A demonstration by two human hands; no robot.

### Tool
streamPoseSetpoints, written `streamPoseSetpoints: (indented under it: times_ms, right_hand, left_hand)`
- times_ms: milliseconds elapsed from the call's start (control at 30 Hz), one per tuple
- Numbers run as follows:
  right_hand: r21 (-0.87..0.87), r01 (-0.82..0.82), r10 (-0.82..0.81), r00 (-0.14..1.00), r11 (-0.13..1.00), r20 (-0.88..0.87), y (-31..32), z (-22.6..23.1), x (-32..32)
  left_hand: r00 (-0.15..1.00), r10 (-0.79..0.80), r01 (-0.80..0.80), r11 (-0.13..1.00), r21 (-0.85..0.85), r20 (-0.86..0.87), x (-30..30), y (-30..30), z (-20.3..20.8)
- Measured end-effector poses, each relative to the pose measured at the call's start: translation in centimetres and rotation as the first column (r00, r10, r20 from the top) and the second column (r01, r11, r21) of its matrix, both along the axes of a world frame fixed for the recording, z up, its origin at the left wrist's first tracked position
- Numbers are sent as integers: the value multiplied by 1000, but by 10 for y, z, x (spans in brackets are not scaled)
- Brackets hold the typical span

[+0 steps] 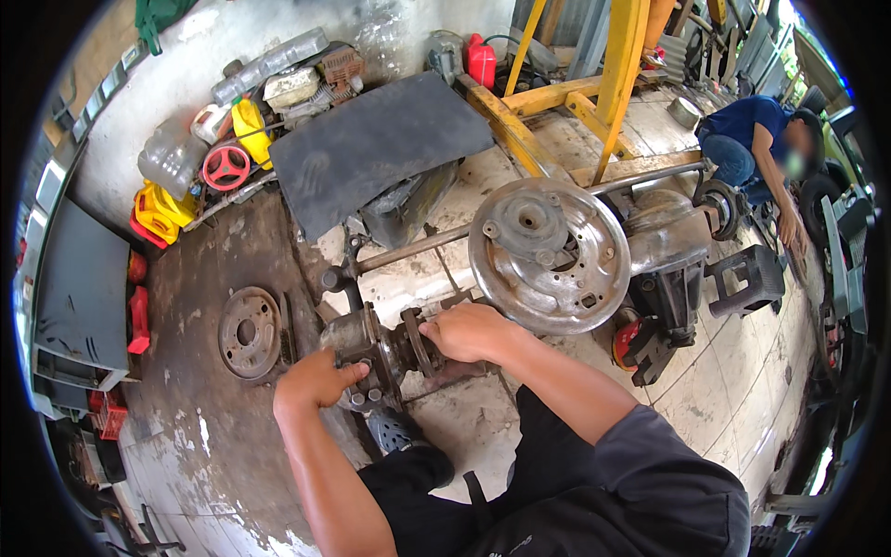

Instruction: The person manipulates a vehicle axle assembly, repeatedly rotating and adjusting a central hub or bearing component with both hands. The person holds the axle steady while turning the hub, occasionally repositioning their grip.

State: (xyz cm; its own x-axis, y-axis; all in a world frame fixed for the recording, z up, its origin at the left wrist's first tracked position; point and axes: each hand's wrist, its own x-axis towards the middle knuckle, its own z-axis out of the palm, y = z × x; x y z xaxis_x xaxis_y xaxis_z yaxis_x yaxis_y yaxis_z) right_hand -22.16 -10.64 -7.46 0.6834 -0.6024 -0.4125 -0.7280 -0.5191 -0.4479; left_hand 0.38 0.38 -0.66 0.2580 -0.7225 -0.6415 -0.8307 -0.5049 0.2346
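A greasy metal axle hub (pixel 353 330) with a bolted flange lies in front of me. My left hand (pixel 320 379) is closed around its left, lower side, thumb across the metal near the bolt heads; its other fingers are mostly hidden. On the hub's right end, my right hand (pixel 464 332) grips a dark flange plate (pixel 414 336), with the thumb on its edge. A long steel rod (pixel 413 250) runs behind the hub to the right. Just right of my right hand stands a large round metal backing plate (pixel 594 278), with a smaller hub at its centre.
A rusty round plate (pixel 239 313) lies on the floor at left. Behind are a dark flat panel (pixel 371 148), yellow containers (pixel 167 212) and a yellow steel frame (pixel 620 84). An axle housing (pixel 664 237) extends right, beside a black stand (pixel 747 283). Another person (pixel 752 139) crouches at far right.
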Motion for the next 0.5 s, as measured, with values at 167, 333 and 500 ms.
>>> streamPoseSetpoints:
  times_ms: [167, 333, 500]
  right_hand:
    - [-29, -21, 21, 1000, 999, -21, -8, -8, 2]
    - [-41, -24, 25, 999, 999, 43, 0, -5, -4]
    - [-6, 16, -16, 1000, 1000, -24, -8, -7, -2]
  left_hand:
    - [999, -8, 8, 1000, -2, -37, -1, 0, 6]
    - [999, 16, -17, 1000, 21, 42, -1, 1, 1]
    - [1000, 11, -11, 1000, 2, -7, -2, 2, 5]
